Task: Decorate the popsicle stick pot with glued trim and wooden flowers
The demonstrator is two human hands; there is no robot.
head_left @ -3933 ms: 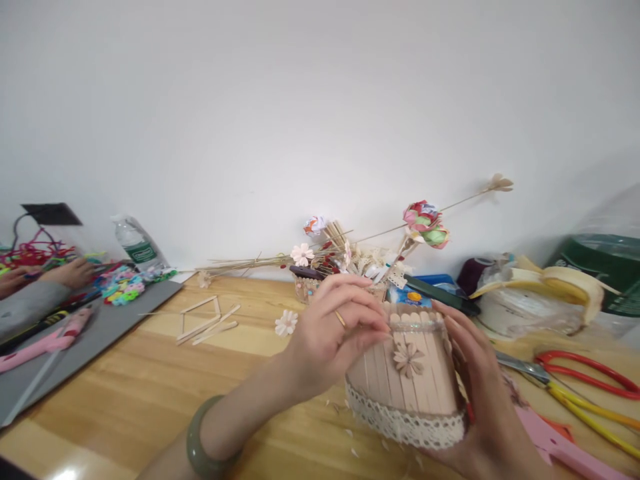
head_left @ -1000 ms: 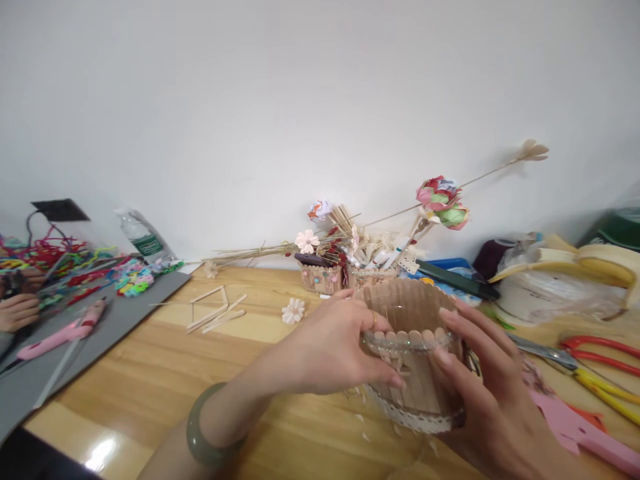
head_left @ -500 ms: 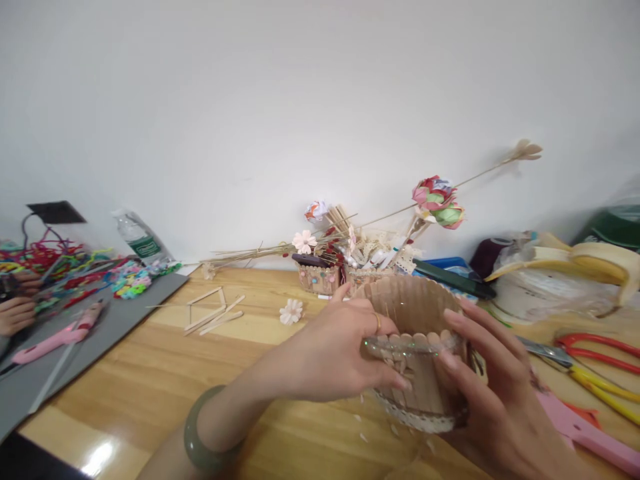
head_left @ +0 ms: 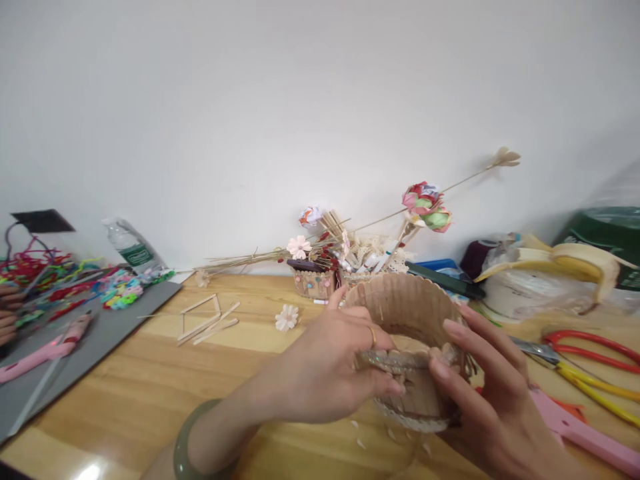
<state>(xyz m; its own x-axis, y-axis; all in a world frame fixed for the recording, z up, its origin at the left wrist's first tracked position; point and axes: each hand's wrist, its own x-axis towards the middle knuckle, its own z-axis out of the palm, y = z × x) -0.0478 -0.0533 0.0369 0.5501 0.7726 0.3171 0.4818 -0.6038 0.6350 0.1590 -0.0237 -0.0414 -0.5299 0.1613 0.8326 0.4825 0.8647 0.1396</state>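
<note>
A round basket [head_left: 417, 403] made of upright wooden craft sticks is held between my hands above the table, its opening tilted toward me so its inner floor shows. A glittery trim [head_left: 395, 363] runs along the near outer rim, and a pale band edges the bottom. My left hand [head_left: 325, 360] grips the near left rim, fingers inside and thumb outside against the trim. On the right side, my right hand [head_left: 495, 380] holds the rim, thumb and fingertips pressing close to the end of the trim. The palm side of the right hand hides part of the basket wall.
Scissors [head_left: 555, 353] and a pink tool [head_left: 585, 430] lie right. Left are thin wooden sticks [head_left: 200, 327], a pale flower [head_left: 287, 318], another pink tool [head_left: 50, 350] and a bottle [head_left: 134, 250]. Behind stands a decorated container [head_left: 313, 283]. Another person's hand [head_left: 7, 313] shows far left.
The basket has tipped toward me, showing more of its inside. My right thumb and fingertips have come closer together on the rim. The view has turned slightly right.
</note>
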